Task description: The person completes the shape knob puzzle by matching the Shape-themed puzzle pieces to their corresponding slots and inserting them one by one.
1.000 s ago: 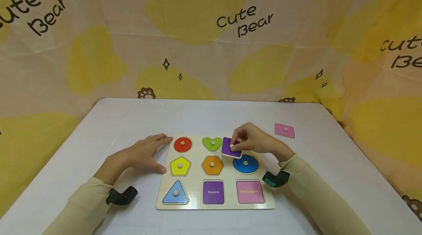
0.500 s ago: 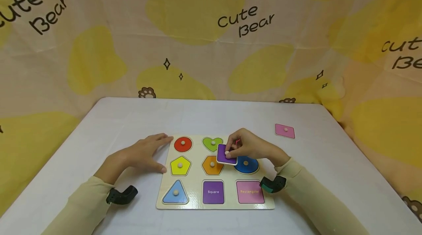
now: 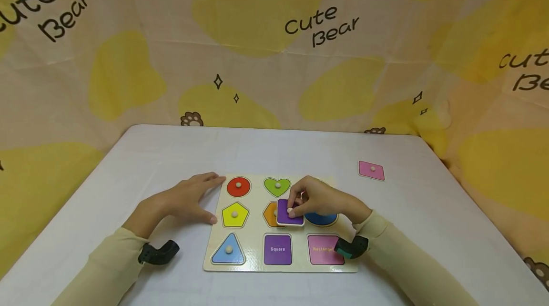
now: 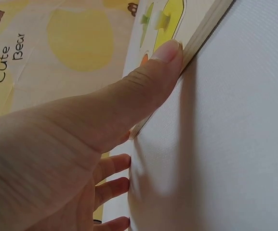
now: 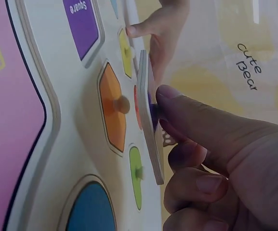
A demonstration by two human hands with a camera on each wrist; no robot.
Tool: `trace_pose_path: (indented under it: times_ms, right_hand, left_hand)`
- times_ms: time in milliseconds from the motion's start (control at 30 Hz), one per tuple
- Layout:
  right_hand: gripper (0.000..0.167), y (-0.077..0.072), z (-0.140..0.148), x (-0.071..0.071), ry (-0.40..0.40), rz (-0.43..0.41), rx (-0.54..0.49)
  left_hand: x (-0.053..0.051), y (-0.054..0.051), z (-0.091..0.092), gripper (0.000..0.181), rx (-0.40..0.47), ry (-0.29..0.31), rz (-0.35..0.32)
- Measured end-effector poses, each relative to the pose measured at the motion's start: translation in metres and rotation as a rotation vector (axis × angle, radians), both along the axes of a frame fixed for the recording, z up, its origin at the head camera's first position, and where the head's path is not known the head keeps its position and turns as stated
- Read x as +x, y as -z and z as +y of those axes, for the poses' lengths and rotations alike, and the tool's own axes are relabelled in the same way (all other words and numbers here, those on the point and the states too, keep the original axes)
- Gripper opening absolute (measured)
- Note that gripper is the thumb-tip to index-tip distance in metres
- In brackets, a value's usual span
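A wooden shape puzzle board lies on the white table. My right hand pinches the knob of a purple square puzzle piece, held above the board and partly covering the orange hexagon. Nearer the front edge are the purple recess marked Square and the pink recess marked Rectangular, both without a piece. My left hand rests at the board's left edge, thumb and fingertip touching it, fingers spread. In the left wrist view the thumb presses the board's side.
A pink rectangular piece with a knob lies on the table at the back right. Seated in the board are the red circle, green heart, yellow pentagon, blue oval and blue triangle. A patterned cloth hangs behind.
My right hand has carried the purple square piece left and toward the front, from beside the green heart to over the orange hexagon. The left hand stays at the board's edge.
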State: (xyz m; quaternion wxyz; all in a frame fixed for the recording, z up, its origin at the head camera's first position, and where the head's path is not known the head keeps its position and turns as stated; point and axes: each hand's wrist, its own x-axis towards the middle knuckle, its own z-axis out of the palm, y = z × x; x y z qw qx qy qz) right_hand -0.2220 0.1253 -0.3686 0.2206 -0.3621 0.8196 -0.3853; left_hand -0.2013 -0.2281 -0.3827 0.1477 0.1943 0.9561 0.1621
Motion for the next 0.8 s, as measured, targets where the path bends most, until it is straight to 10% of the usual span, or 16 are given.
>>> trace_pose_path:
  times_ms: [800]
  right_hand:
    - [0.013,0.009,-0.020,0.025,-0.057,-0.057,0.072]
  left_hand:
    - [-0.001,-0.001,0.000,0.102,0.003,0.012,0.002]
